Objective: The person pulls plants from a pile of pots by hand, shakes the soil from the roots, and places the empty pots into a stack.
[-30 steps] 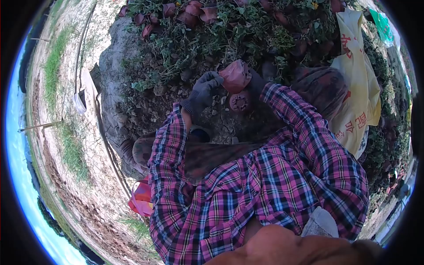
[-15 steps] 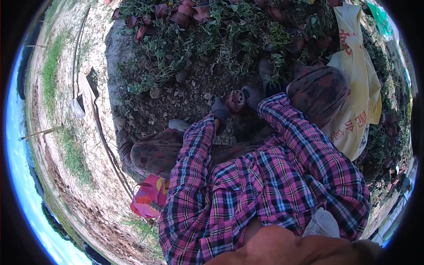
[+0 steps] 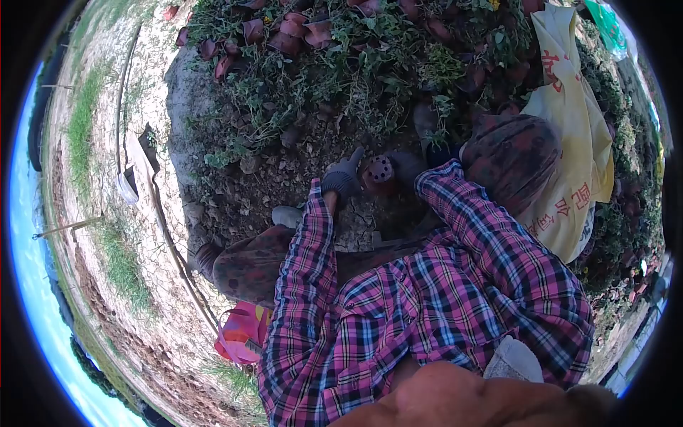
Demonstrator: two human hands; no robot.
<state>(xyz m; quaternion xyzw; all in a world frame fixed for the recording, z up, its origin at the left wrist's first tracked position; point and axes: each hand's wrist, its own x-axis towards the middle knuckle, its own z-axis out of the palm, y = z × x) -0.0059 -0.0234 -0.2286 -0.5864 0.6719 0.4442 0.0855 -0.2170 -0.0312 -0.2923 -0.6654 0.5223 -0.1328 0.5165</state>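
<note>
A small reddish-brown plant pot (image 3: 378,174), its holed base turned up toward me, is between my hands just above the bare soil. My right hand (image 3: 408,169), in a dark grey glove, grips the pot from its right side. On the left, my gloved left hand (image 3: 343,178) is beside the pot with one finger stretched out and away from the palm. Whether it touches the pot's edge is hard to make out. Shadow hides part of the pot's lower side and the right fingertips.
Green weeds (image 3: 341,85) and several reddish pots (image 3: 288,37) lie ahead. A yellowish sack (image 3: 569,142) with red print lies by my right knee. To the left are a long-handled tool (image 3: 165,228) on pale ground and a pink bag (image 3: 242,333).
My left hand has shifted slightly left and its finger has stretched out. The pot's holed base now shows more clearly. My right hand has kept its hold.
</note>
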